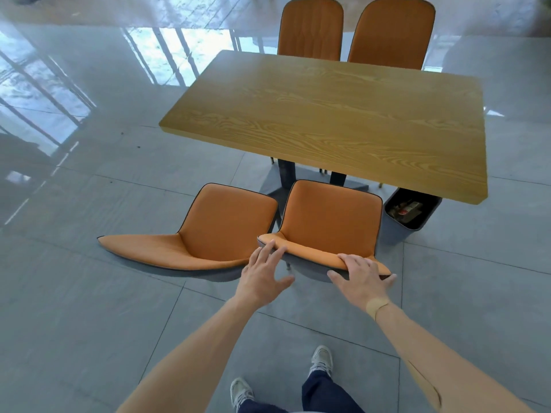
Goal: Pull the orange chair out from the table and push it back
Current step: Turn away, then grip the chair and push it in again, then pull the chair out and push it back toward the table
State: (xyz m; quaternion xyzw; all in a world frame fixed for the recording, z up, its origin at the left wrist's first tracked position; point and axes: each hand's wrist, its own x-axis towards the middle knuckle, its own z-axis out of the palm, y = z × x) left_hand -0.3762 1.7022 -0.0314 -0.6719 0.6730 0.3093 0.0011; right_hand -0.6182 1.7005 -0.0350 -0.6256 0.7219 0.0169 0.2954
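An orange chair [329, 216] stands just clear of the near edge of the wooden table [337, 114], its seat fully visible. My right hand [362, 277] lies over the right end of the chair's backrest top, fingers curled around it. My left hand [264, 271] hovers at the left end of the same backrest, fingers spread, fingertips touching or nearly touching the edge. A second orange chair [220, 231] stands close beside it on the left, also out from the table.
Two more orange chairs [354, 31] are tucked in at the far side of the table. A dark bin [413, 211] with rubbish sits under the table's near right corner. The grey tiled floor [89, 293] is glossy. My feet [322, 357] are behind the chair.
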